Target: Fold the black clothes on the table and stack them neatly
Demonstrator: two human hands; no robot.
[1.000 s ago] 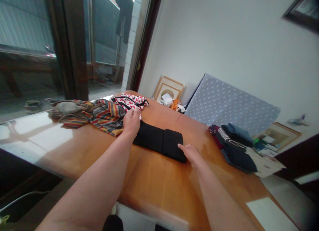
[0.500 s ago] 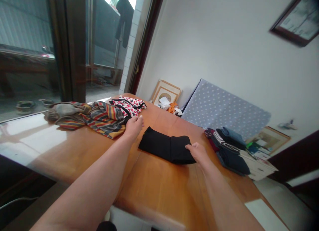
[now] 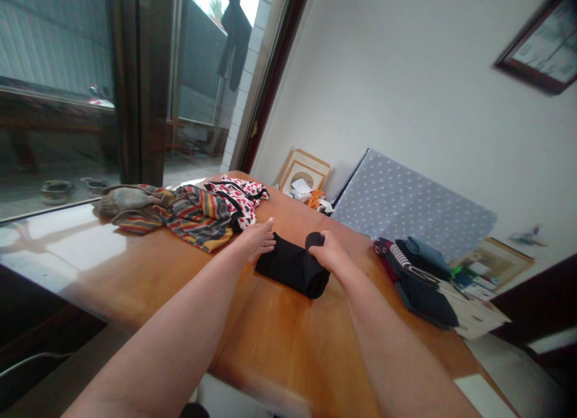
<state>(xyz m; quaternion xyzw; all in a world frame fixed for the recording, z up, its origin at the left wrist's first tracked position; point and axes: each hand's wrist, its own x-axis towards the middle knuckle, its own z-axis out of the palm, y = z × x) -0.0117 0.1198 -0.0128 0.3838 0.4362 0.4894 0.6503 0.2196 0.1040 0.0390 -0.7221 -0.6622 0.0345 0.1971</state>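
A folded black garment (image 3: 283, 263) lies on the wooden table in front of me, its right part bent up and over in a thick curl. At that curl my right hand (image 3: 332, 252) grips the cloth between thumb and fingers. My left hand (image 3: 258, 240) is beside the garment's far left corner, fingers stretched out and holding nothing; whether it touches the cloth I cannot tell. Just left of it lie a striped multicolour garment (image 3: 198, 216) and a white, red and black patterned garment (image 3: 238, 196), both loose and crumpled.
Folded clothes (image 3: 426, 291) are stacked at the table's right side. Behind the wooden table (image 3: 270, 340) stand a dotted grey-blue cloth panel (image 3: 415, 201) and picture frames (image 3: 304, 168). A glass door (image 3: 54, 57) borders the left, and a pale sheet (image 3: 484, 397) lies bottom right.
My right hand has moved left, bending the garment's right end over toward its middle. My left hand has shifted slightly right and its fingers have opened. The view has turned slightly.
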